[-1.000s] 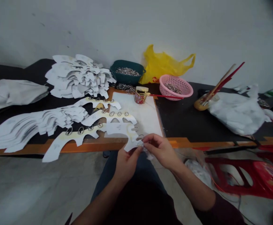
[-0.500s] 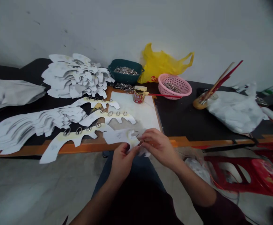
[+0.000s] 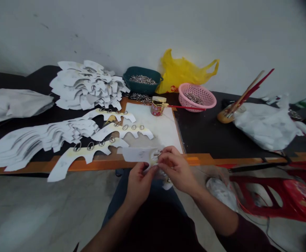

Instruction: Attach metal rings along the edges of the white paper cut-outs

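From the head view, three white card cutouts point(image 3: 89, 154) with rows of metal rings lie on the tabletop point(image 3: 202, 133), while the stacked cutouts point(image 3: 86, 85) show no visible rings. The left hand point(image 3: 139, 185) and right hand point(image 3: 176, 169) hold another cutout point(image 3: 138, 154) over the tabletop's front edge, their fingers point(image 3: 165, 158) pinched closed on its end beside a metal ring point(image 3: 157, 153). A green basket point(image 3: 142, 84) holds more rings.

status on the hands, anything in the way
Left hand and right hand gripping paper cutout at one end. Metal ring at right fingers. Ringed cutout lying just left, not touching.
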A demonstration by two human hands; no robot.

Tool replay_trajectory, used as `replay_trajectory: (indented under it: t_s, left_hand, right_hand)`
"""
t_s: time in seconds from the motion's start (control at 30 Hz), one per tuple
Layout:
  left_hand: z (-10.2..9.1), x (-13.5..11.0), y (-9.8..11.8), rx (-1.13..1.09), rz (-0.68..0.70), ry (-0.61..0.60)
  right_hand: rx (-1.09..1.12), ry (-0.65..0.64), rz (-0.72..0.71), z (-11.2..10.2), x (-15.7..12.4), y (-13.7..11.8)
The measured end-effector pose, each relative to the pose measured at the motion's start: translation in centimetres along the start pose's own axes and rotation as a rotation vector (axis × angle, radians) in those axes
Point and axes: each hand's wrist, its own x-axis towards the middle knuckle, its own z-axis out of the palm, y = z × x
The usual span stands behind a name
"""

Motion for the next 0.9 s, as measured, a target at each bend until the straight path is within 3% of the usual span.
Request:
replay_trajectory:
  t_s: [0.17,0.37,0.53,0.7,0.9]
  left_hand:
    - [0.6,0.2,-1.1,-0.220,-0.099,0.005]
    - [1.0,0.0,-0.8,-0.358,-0.117,-0.084]
    - [0.8,0.2,0.7,-0.031,0.008,-0.016]
    - [0.0,0.5,1.9,0.186,0.212,-0.003]
    - [-0.5,0.5,1.3,-0.072,0.001,-0.231]
  right_hand:
    - [0.147,0.124,0.153,2.0,-0.4,1.7]
    - [0.365,0.021,0.343,1.6,-0.3,1.3]
    - [0.261,0.097,0.314,0.5,-0.1,0.5]
    - [0.487,0.012,0.403,0.0,0.1,0.6]
    - [0.730,-0.074,0.582,0.0,0.5,0.8]
